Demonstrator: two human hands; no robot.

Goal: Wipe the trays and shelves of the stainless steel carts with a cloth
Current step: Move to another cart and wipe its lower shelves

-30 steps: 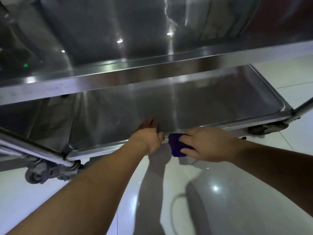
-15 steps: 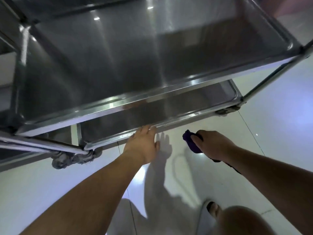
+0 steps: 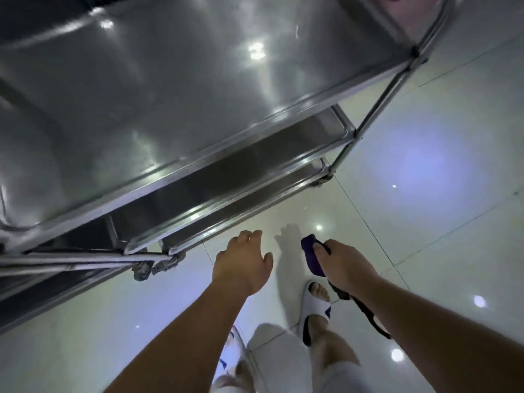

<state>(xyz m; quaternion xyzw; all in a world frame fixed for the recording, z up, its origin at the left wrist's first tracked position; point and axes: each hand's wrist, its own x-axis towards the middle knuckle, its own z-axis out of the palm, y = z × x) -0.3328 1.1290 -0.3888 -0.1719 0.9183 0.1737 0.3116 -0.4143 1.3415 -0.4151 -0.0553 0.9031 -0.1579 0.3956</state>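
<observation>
A stainless steel cart fills the upper left, seen from above. Its top tray [image 3: 184,89] is wide and shiny. Below it a middle shelf [image 3: 255,163] and the bottom shelf [image 3: 243,205] show only as narrow strips along their front edges. My left hand [image 3: 243,265] hangs in the air just in front of the bottom shelf's rim, fingers loosely curled, holding nothing. To its right, away from the cart, my right hand [image 3: 343,265] grips a folded purple cloth [image 3: 312,255] above the floor.
The cart's right upright post [image 3: 377,100] runs down to a caster [image 3: 320,180]. Another caster [image 3: 153,268] sits at the left front corner. Glossy white floor tiles [image 3: 425,194] spread to the right. My feet in white slippers [image 3: 314,310] stand below my hands.
My left hand has let go of the bottom shelf's rim. My right hand has pulled the cloth off the shelf edge. The view has risen from the bottom shelf to above the top tray.
</observation>
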